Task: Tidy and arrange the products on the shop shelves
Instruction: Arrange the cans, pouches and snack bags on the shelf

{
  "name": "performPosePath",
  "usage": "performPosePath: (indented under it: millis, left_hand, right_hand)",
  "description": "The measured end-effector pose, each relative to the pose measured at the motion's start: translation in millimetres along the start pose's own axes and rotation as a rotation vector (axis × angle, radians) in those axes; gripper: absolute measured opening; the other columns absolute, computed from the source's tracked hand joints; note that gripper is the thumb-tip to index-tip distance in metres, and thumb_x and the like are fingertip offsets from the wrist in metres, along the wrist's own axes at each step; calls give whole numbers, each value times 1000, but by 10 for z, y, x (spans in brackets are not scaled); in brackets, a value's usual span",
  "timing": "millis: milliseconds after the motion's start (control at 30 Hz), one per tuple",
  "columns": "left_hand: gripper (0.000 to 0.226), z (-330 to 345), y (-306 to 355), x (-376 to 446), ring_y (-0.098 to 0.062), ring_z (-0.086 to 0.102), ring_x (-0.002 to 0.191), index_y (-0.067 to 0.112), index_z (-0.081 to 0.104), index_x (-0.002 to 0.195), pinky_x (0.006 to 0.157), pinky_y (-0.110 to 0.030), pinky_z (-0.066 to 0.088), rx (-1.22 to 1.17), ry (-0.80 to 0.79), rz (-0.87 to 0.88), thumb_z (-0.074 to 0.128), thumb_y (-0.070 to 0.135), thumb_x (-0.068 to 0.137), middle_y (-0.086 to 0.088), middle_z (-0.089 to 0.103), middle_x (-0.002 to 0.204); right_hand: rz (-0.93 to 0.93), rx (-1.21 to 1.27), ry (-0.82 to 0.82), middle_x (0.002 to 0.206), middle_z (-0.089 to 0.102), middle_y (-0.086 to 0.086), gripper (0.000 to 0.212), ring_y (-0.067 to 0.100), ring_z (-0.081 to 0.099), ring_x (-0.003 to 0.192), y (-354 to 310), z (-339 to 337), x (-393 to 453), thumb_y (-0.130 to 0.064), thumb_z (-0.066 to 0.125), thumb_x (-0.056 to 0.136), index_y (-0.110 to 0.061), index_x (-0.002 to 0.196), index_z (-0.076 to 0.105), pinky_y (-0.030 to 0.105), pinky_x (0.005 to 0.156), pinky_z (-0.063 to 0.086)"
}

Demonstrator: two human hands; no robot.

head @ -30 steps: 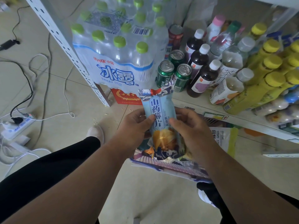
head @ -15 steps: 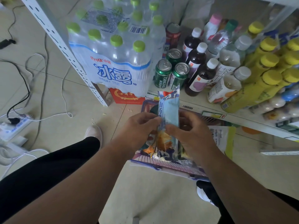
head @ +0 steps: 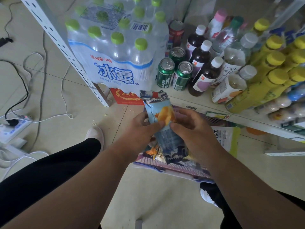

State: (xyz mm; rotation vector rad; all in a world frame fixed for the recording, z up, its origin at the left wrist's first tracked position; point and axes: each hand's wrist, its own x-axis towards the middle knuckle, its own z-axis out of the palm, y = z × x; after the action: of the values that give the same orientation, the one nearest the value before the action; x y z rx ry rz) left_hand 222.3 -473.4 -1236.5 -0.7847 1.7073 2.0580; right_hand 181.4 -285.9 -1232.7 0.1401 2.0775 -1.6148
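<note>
A white power strip [head: 15,125] lies on the floor far to the left of the snack packet, with cables trailing off it. Nearer, a perforated white shelf post [head: 66,52] slants down to the floor, and just right of it a shrink-wrapped pack of green-capped water bottles [head: 115,52] stands on the low shelf [head: 194,103], above the packet.

The left hand [head: 140,129] reaches forward from a bare, nearly straight forearm, fingers curled round the left edge of the snack packet [head: 162,119], thumb pressed on its front. The packet is pale blue with a picture of orange crisps and dark patterned ends; it stands roughly upright, held in the air in front of the shelf edge and over a purple basket [head: 173,169] on the floor. The right hand [head: 196,131] comes in from the other side, thumb meeting the packet beside the left thumb and fingers wrapped behind, so both grips are closed on it.

Above and right of the packet stand three green cans [head: 175,70], then dark bottles with white caps [head: 204,70], then yellow-capped bottles [head: 267,75] leaning together at the far right of the shelf.
</note>
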Motion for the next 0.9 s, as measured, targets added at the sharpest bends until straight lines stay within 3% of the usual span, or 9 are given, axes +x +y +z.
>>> performPosePath:
  millis: [100, 233, 300, 400, 500, 633, 767, 833, 900]
  left_hand:
    - [25, 7, 6, -12, -44, 73, 113, 16, 64, 126, 101, -70, 54, -16, -25, 21, 71, 15, 102, -12, 79, 115]
    - [28, 10, 40, -43, -36, 76, 109, 16, 67, 127, 99, -62, 59, 25, -74, 41, 70, 6, 101, -8, 79, 116]
    - [25, 3, 53, -57, -42, 77, 100, 20, 74, 115, 90, -66, 61, 112, -7, 43, 80, 11, 93, -7, 81, 107]
    - [20, -17, 68, -87, -32, 80, 89, 31, 73, 103, 75, -58, 66, 234, 80, 70, 87, 28, 89, -1, 80, 99]
    - [14, -38, 96, -107, -23, 81, 81, 30, 72, 101, 69, -55, 67, 246, 109, 92, 83, 31, 92, 6, 80, 90]
    - [9, -49, 76, -83, -22, 80, 73, 27, 74, 95, 67, -57, 66, 280, 150, 78, 83, 26, 94, 11, 79, 80]
    - [16, -70, 6, -52, -22, 80, 73, 32, 75, 91, 68, -54, 67, 331, 178, 89, 87, 22, 89, 7, 80, 80]
    - [20, -75, -57, -24, -22, 80, 74, 33, 76, 96, 69, -51, 68, 345, 176, 102, 89, 22, 86, 5, 81, 85]
    - [24, -43, -136, 11, -21, 79, 76, 30, 76, 104, 69, -43, 68, 407, 175, 119, 89, 23, 84, 5, 80, 89]
  right_hand:
    - [27, 57, -8, 122, 76, -10, 56, 14, 75, 108, 21, -13, 27, -34, 86, 83, -39, 134, 64, 44, 84, 66]
    - [42, -26, -27, 118, 77, -11, 78, 15, 74, 111, 57, -6, 68, -46, 89, 64, -40, 136, 61, 48, 90, 63]
    - [42, -141, -57, 116, 77, -14, 71, 14, 73, 110, 100, -17, 83, -39, 91, 70, -41, 134, 61, 50, 94, 61]
    - [28, -251, -58, 111, 78, -17, 48, 11, 73, 106, 134, -9, 86, -38, 90, 81, -39, 122, 66, 48, 95, 60]
    - [36, -301, -31, 103, 78, -15, 30, 10, 74, 100, 142, 14, 101, -35, 88, 85, -35, 109, 70, 48, 93, 61]
    - [32, -271, 0, 105, 77, -15, 32, 9, 72, 103, 118, 30, 94, -35, 89, 85, -37, 111, 71, 50, 93, 61]
    - [-85, -212, 7, 104, 77, -10, 52, 9, 74, 98, 4, -29, 55, -28, 85, 87, -46, 129, 61, 39, 88, 62]
    - [-142, -356, -27, 97, 76, -11, 47, 6, 73, 87, -31, -80, 51, -32, 83, 90, -48, 129, 62, 24, 76, 59]
    - [-162, -482, -37, 93, 76, -14, 35, 4, 72, 81, 23, -98, 91, -31, 80, 93, -42, 123, 68, 22, 68, 53]
